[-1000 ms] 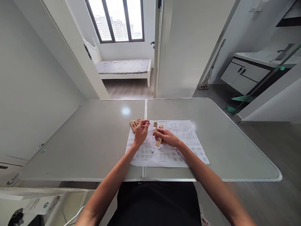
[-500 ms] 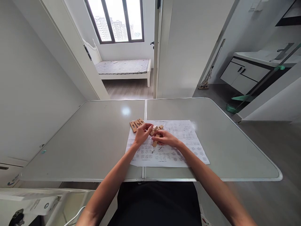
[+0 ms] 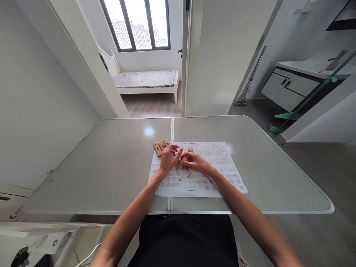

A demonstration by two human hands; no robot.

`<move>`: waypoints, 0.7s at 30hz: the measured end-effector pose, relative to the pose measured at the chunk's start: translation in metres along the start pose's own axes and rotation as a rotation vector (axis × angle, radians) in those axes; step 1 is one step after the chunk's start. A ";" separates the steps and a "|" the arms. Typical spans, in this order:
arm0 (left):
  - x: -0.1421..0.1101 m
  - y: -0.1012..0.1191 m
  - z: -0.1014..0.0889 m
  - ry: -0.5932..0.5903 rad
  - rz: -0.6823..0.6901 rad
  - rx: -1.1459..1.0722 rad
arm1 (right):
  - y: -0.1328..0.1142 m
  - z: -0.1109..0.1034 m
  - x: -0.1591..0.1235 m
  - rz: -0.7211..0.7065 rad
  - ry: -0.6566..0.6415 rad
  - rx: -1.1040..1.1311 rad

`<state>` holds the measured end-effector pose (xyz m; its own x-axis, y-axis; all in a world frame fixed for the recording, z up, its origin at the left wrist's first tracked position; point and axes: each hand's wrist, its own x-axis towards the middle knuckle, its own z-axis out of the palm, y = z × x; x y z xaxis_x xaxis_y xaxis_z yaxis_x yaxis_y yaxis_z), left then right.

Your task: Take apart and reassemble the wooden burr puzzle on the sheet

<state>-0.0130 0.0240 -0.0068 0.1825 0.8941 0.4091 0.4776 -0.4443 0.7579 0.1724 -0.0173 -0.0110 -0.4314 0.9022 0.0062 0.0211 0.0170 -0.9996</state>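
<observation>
My left hand (image 3: 170,158) is over the upper left of a printed paper sheet (image 3: 217,178), its fingers curled and its thumb against my right fingers. What it grips, if anything, is hidden. My right hand (image 3: 194,162) pinches a small notched wooden puzzle piece (image 3: 179,165), partly covered by the fingers. Just beyond my right fingers lies another small wooden piece (image 3: 190,150) on the paper. Several flat slotted wooden pieces (image 3: 157,149) sit in a row past my left hand, at the sheet's upper left corner.
The paper lies across the seam of a grey folding table (image 3: 119,167) with a pale metal edge. Beyond stand a bed (image 3: 147,79) under a window and a white door (image 3: 222,55). To the right are a washbasin cabinet (image 3: 292,85) and a green dustpan (image 3: 274,128).
My hands have come closer together, and my left thumb now meets my right fingers. The wooden pieces between them have turned and are more covered.
</observation>
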 end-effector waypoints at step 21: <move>-0.001 -0.005 0.002 -0.010 0.200 0.230 | 0.012 -0.014 0.004 0.017 0.521 -0.620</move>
<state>-0.0142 0.0253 -0.0124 0.3001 0.7914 0.5326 0.6135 -0.5876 0.5275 0.1831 -0.0077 -0.0222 0.0457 0.9868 0.1551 0.5858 0.0993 -0.8043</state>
